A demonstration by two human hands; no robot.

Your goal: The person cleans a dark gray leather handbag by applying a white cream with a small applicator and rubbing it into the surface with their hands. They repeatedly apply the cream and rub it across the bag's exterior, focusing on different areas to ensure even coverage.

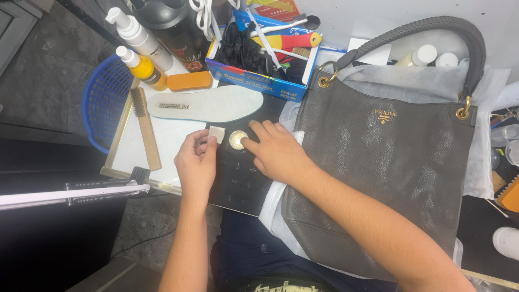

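Observation:
My left hand point(195, 162) pinches a small pale square sponge point(217, 133) between thumb and fingers, just left of a small round open tin of pale cream point(236, 138). My right hand point(275, 150) reaches across with a fingertip resting on the tin's right edge; its other fingers are spread. Both the tin and the hands sit over a dark flat panel point(240, 181). A large grey pebbled leather handbag point(378, 162) with gold rings and a braided handle lies flat to the right, under my right forearm.
A white shoe insole point(205, 104) and a wooden brush point(145, 127) lie on a white board. Spray bottles point(138, 51), an orange block point(189, 81), a blue basket point(102, 103) and a blue box of tools point(267, 48) stand behind. White jars point(427, 54) sit at the back right.

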